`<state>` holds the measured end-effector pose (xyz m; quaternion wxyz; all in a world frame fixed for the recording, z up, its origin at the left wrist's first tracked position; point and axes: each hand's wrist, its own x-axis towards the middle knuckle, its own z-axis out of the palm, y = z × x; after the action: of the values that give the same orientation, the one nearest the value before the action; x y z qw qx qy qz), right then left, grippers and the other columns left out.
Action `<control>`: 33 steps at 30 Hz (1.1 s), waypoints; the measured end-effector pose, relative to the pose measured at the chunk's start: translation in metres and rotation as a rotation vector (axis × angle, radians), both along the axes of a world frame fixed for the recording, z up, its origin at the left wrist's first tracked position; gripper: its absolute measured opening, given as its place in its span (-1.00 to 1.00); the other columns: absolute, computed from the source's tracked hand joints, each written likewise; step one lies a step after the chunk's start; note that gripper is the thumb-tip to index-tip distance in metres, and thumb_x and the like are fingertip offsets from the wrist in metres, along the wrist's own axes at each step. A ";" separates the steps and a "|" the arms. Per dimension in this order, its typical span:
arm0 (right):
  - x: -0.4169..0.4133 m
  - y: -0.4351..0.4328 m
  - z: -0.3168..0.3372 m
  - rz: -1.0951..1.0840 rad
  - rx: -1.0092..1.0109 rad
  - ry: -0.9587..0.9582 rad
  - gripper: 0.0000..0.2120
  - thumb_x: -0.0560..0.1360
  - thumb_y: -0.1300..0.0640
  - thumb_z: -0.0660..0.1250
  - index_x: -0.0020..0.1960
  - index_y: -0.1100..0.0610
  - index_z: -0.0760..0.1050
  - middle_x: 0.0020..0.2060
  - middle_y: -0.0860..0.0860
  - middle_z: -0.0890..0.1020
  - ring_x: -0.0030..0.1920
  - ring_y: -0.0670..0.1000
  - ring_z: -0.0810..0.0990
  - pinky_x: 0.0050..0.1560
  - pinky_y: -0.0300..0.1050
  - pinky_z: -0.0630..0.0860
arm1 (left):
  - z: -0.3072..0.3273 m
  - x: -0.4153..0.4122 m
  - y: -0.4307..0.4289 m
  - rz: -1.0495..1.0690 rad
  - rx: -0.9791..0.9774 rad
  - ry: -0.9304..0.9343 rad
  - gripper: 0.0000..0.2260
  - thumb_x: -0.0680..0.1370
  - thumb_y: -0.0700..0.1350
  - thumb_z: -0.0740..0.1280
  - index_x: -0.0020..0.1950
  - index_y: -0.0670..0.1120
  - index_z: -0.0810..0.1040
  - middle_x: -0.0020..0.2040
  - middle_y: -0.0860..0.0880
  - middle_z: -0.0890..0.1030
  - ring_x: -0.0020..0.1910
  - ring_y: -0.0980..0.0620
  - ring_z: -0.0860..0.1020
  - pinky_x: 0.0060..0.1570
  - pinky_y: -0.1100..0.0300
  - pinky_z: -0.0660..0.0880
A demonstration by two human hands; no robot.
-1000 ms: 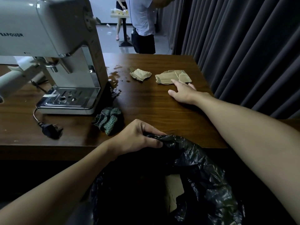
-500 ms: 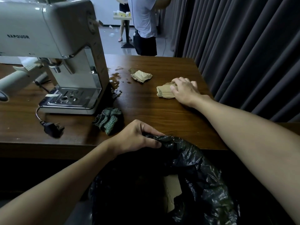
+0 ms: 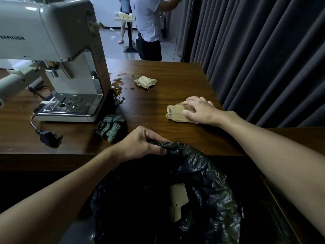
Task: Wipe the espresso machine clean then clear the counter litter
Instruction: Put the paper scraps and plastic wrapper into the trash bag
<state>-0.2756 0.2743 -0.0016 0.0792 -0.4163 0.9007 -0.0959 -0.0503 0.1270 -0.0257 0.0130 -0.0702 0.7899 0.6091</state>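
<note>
A cream espresso machine [image 3: 58, 55] stands at the left of the dark wooden counter [image 3: 158, 106]. My right hand [image 3: 198, 110] lies on a torn piece of brown cardboard [image 3: 175, 112] at the counter's right, its fingers curled over it. A second crumpled cardboard scrap [image 3: 145, 81] lies farther back near a brown spill [image 3: 117, 87]. My left hand [image 3: 142, 144] grips the rim of a black rubbish bag [image 3: 202, 187] just below the counter's front edge. A piece of cardboard shows inside the bag. A green cloth [image 3: 110, 127] is bunched in front of the machine.
A black plug [image 3: 50, 137] and its cable lie at the front left. Dark curtains [image 3: 263, 50] hang along the right side. A person [image 3: 147, 27] stands beyond the counter's far edge by a small stand.
My right hand reached the flat cardboard piece, closed over it and has dragged it toward me along the counter. My left hand has kept its hold on the bag.
</note>
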 end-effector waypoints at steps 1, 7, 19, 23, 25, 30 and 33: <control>0.003 0.005 0.004 0.002 0.029 -0.029 -0.54 0.58 -0.10 0.18 0.46 -0.05 0.31 0.42 -0.07 0.34 0.42 0.07 0.22 0.40 0.15 0.13 | 0.001 0.000 0.000 0.000 -0.005 0.000 -0.76 0.41 -0.36 0.52 0.06 -0.20 0.72 -0.05 -0.05 0.75 -0.12 0.16 0.66 -0.07 0.36 0.54; 0.006 0.023 0.012 -0.040 0.154 -0.040 -0.36 0.46 -0.26 0.31 0.47 -0.11 0.26 0.34 0.02 0.36 0.39 0.10 0.22 0.39 0.14 0.15 | 0.002 0.001 0.000 0.012 -0.018 0.000 -0.79 0.41 -0.34 0.53 0.00 -0.13 0.74 -0.08 -0.05 0.75 -0.17 0.16 0.66 -0.10 0.36 0.55; 0.032 0.070 0.051 -0.156 -0.465 -0.595 -0.77 0.51 0.19 0.41 0.12 0.18 0.46 -0.11 0.18 0.68 -0.07 0.11 0.68 -0.03 0.05 0.63 | 0.004 0.001 0.001 0.024 -0.034 -0.005 -0.79 0.41 -0.36 0.52 0.02 -0.20 0.73 -0.09 -0.09 0.75 -0.20 0.16 0.67 -0.15 0.37 0.54; 0.056 0.081 0.074 -0.043 -0.521 -0.861 -0.73 0.50 0.20 0.39 0.16 0.17 0.43 -0.07 0.16 0.68 -0.07 0.11 0.67 -0.11 -0.05 0.64 | 0.007 0.001 0.001 0.017 -0.046 -0.022 -0.80 0.40 -0.34 0.53 -0.02 -0.13 0.75 -0.11 -0.05 0.75 -0.20 0.19 0.65 -0.14 0.36 0.54; 0.070 0.081 0.081 0.022 -0.470 -0.954 -0.74 0.50 0.22 0.38 0.15 0.17 0.43 -0.05 0.17 0.68 -0.08 0.11 0.66 -0.16 -0.09 0.63 | 0.010 0.003 -0.001 0.018 -0.047 -0.030 -0.81 0.40 -0.32 0.54 -0.05 -0.09 0.76 -0.10 -0.08 0.75 -0.15 0.11 0.65 -0.06 0.28 0.56; 0.097 0.063 0.081 0.189 -0.142 -1.016 -0.65 0.54 0.15 0.32 0.28 0.21 0.43 0.13 0.23 0.62 0.12 0.21 0.62 0.09 0.01 0.57 | 0.013 0.015 -0.013 -0.012 -0.029 -0.006 -0.64 0.46 -0.44 0.42 -0.21 0.04 0.75 -0.26 0.05 0.72 -0.28 0.22 0.60 -0.17 0.37 0.53; 0.098 0.044 0.073 0.164 -0.215 -0.951 -0.70 0.58 0.17 0.27 0.25 0.31 0.44 0.06 0.21 0.66 0.08 0.22 0.64 0.05 0.03 0.58 | 0.013 0.021 -0.019 0.032 0.016 -0.014 -0.76 0.42 -0.40 0.48 0.06 -0.22 0.72 -0.06 -0.14 0.74 -0.20 0.14 0.64 -0.11 0.33 0.58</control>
<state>-0.1775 0.3185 0.0714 0.4455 -0.4016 0.7140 -0.3611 -0.0296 0.1081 -0.0123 0.0094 -0.0870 0.7837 0.6149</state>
